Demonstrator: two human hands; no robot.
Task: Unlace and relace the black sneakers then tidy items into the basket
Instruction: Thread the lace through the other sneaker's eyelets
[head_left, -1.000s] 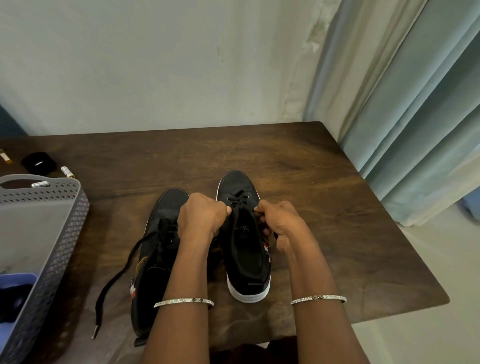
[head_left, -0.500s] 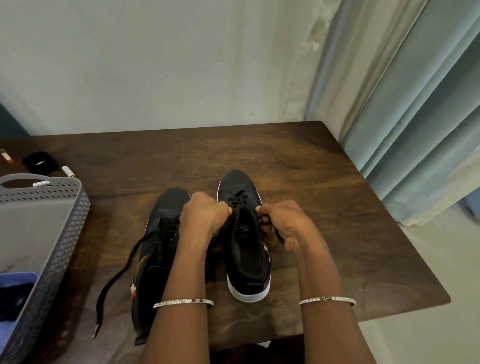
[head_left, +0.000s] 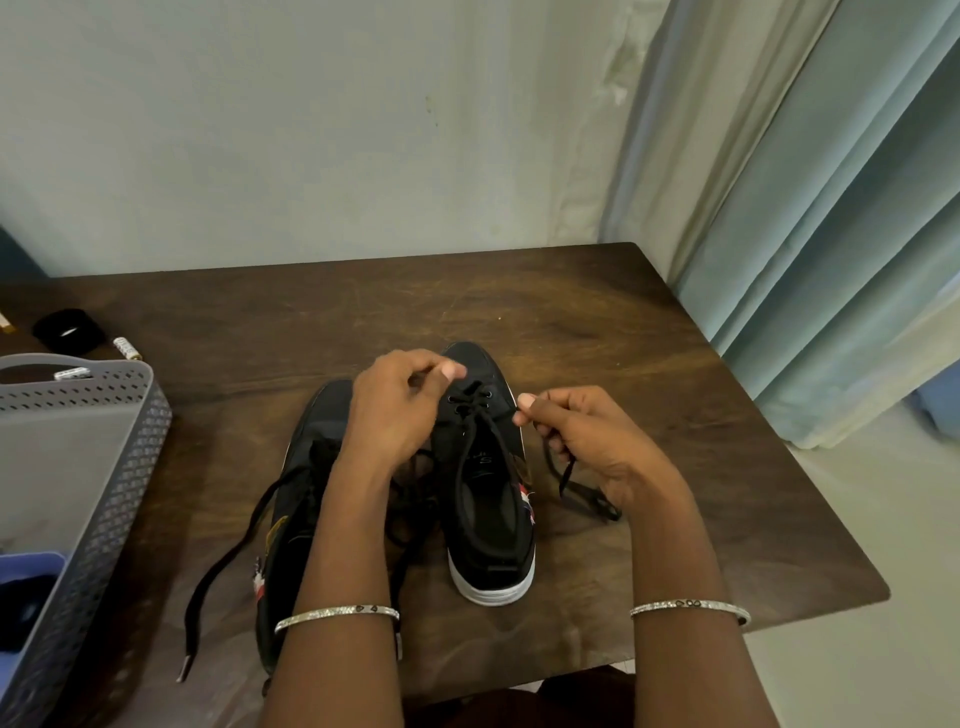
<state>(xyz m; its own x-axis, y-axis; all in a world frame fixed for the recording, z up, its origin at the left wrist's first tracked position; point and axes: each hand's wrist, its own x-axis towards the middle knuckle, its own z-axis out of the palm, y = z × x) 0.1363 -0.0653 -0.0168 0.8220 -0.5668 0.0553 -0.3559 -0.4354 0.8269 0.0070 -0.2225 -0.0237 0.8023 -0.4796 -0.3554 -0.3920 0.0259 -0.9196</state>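
The right hand (head_left: 587, 441) pinches the black lace (head_left: 565, 474) of the right sneaker (head_left: 491, 525) between thumb and forefinger. Its other fingers (head_left: 550, 444) are curled in, and the slack of the lace hangs below them in a loop down to the table (head_left: 649, 364). From the pinch, the lace runs a short way toward the left hand, into the eyelets near the sneaker's toe.

The left hand (head_left: 400, 410) hovers over that toe, just beside the eyelets. Its fingers are curled and its thumb (head_left: 452, 370) is pressed to the forefinger. Whether a strand lies between them cannot be told.

The right sneaker stands upright between and below the two sets of fingertips, with its white heel toward the person. The left sneaker (head_left: 306, 467) lies touching it, under the left wrist. Its loose lace (head_left: 189, 634) trails away from the left fingers toward the near table edge and ends in a pale tip.

The grey perforated basket (head_left: 150, 405) sits well out past the left hand, with something blue (head_left: 31, 566) inside. Beyond it lie a black round object (head_left: 67, 330) and a small white tube (head_left: 127, 348). Each wrist wears a silver bangle (head_left: 337, 613). A pale curtain (head_left: 831, 260) hangs beyond the right hand.
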